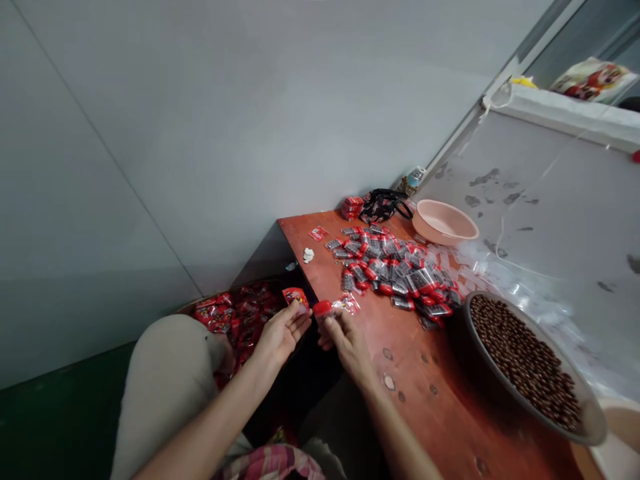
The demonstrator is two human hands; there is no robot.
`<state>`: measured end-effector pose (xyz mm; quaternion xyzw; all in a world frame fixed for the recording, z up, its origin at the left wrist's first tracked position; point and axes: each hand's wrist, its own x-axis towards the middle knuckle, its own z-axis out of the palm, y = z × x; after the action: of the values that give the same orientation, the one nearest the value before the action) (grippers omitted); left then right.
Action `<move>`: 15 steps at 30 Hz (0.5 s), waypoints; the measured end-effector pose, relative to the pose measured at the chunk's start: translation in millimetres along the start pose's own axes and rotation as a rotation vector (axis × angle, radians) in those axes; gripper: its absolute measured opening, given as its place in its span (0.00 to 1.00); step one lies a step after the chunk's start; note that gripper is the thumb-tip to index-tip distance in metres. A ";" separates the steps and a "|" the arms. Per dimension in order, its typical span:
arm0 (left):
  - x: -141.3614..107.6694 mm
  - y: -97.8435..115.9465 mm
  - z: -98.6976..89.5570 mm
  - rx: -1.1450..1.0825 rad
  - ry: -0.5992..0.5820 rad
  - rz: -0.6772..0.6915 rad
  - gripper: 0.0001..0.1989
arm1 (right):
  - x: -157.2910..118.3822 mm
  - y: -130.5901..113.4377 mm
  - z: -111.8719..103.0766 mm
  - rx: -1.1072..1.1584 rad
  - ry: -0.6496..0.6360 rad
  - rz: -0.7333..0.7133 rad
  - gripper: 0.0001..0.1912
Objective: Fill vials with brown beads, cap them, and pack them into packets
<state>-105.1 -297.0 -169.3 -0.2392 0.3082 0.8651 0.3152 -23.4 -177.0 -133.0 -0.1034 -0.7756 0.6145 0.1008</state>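
Observation:
Between the fingers of my left hand (281, 333) is a small red printed packet (295, 297), its top sticking up. My right hand (346, 339) grips a small clear container with a red cap (323, 309), and its fingers hide most of the body. The two hands are close together at the table's left edge. Just behind my right hand lies a printed card or packet (349, 303) on the table. Farther back is a heap of red-capped clear containers (395, 267) with dark contents.
On the red-brown table (400, 363) stand a large bowl of brown balls (523, 360) and a pink basin (443, 223). A dark patterned pouch (383, 205) and red boxes (352, 207) lie by the wall. Clear plastic pieces (530, 300) spread behind the bowl. Red packets (245, 317) fill a container below left.

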 end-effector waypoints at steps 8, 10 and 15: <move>-17.8 -20.0 17.0 0.006 -0.149 -0.018 0.03 | -37.8 15.0 26.7 0.120 0.291 0.080 0.15; -23.8 -24.3 20.5 0.028 -0.191 0.011 0.04 | -37.2 15.6 25.1 0.137 0.313 0.076 0.15; -35.8 -30.5 26.2 0.207 -0.263 0.138 0.09 | -39.2 16.2 21.5 0.239 0.294 0.069 0.14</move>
<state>-65.1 -274.6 -141.0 -0.0686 0.3672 0.8722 0.3157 8.7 -204.5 -154.8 -0.2059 -0.6701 0.6835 0.2035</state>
